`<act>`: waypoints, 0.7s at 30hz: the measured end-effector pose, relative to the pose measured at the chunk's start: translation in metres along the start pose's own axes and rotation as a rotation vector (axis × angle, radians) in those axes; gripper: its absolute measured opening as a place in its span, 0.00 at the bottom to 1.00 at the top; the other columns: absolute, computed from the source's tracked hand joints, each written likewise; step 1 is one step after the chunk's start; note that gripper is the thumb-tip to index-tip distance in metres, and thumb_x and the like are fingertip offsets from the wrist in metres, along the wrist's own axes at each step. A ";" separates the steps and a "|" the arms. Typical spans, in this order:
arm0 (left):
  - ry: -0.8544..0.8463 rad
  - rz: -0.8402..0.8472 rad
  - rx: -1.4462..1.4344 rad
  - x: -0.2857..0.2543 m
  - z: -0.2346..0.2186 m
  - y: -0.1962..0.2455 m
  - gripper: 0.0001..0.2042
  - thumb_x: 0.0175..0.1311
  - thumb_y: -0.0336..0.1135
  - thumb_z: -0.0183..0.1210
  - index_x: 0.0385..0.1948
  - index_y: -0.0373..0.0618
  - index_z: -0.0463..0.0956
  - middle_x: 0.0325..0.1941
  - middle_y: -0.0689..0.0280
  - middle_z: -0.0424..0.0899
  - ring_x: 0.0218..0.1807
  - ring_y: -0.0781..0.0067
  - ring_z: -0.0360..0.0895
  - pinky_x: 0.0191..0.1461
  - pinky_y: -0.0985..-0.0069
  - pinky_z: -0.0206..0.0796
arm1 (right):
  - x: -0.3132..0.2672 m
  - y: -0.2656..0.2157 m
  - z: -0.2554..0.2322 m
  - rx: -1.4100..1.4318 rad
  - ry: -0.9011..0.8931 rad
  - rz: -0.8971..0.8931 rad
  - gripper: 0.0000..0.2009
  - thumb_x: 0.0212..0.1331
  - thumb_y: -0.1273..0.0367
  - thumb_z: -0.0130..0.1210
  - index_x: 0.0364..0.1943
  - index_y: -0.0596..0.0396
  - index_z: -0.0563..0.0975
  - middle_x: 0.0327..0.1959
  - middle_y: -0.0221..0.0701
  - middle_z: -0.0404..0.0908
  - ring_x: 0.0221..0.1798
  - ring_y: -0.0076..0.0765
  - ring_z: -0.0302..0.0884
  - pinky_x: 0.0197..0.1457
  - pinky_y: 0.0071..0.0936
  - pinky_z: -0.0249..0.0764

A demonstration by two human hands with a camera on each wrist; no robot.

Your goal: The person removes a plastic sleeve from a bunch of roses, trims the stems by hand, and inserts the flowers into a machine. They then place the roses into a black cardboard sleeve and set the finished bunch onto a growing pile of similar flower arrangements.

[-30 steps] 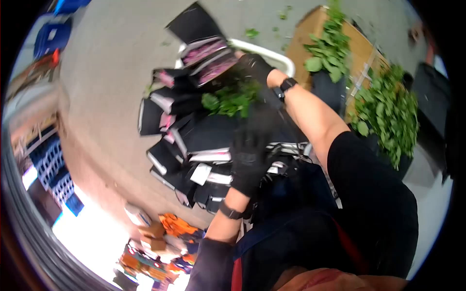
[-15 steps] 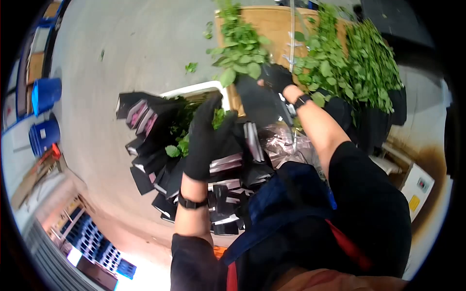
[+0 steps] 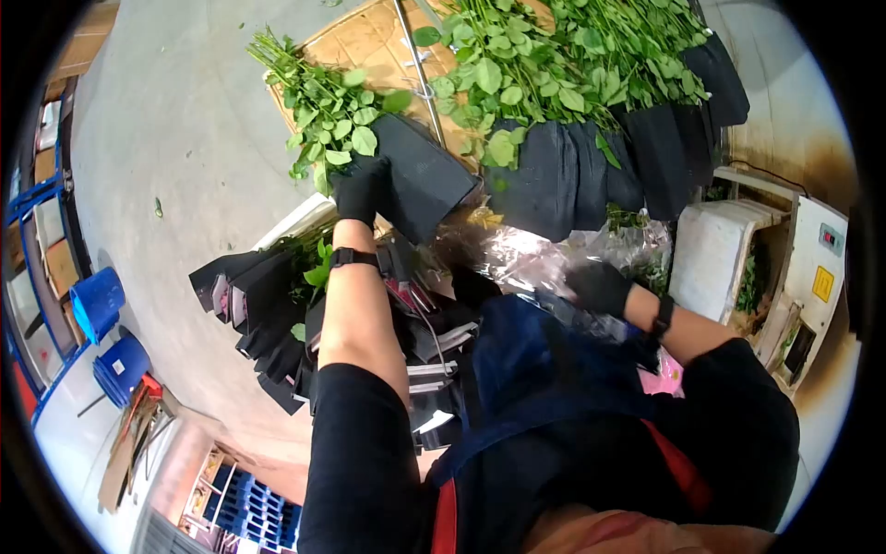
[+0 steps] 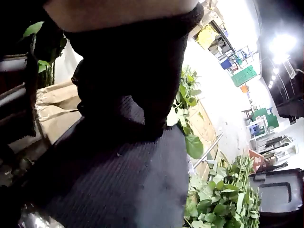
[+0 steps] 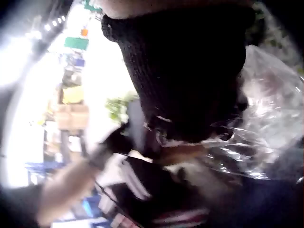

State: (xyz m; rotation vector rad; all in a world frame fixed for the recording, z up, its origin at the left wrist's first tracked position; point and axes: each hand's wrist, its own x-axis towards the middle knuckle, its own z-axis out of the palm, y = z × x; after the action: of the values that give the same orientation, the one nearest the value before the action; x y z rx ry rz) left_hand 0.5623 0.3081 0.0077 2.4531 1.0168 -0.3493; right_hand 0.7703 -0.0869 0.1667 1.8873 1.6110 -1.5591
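Gloved left hand [image 3: 360,189] grips a black-wrapped rose bundle [image 3: 420,175] just beside its palm; gloved right hand [image 3: 598,286] rests on clear plastic wrap [image 3: 517,254], finger posture indeterminate.

Left hand [image 3: 360,189]: I now grip the black-sleeved bunch [image 3: 420,180], lifted off the cart pile.
Right hand [image 3: 600,286]: I've dropped to the clear wrap [image 3: 517,254].

Left hand [image 3: 360,189] raised, gripping, right hand [image 3: 600,286] low, curled
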 end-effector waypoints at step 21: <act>-0.261 -0.068 -1.795 -0.138 -0.090 0.151 0.15 0.63 0.36 0.51 0.48 0.39 0.73 0.48 0.62 0.78 0.47 0.71 0.75 0.50 0.76 0.67 | -0.042 -0.010 -0.144 0.963 0.859 -0.317 0.29 0.49 0.62 0.65 0.55 0.61 0.72 0.55 0.34 0.75 0.56 0.31 0.71 0.59 0.28 0.66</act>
State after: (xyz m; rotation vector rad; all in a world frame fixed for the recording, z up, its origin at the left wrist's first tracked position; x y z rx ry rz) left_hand 0.5798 0.1766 0.1881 0.7200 0.6819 0.2130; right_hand 0.8500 -0.0052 0.2646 3.2934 1.5950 -2.0330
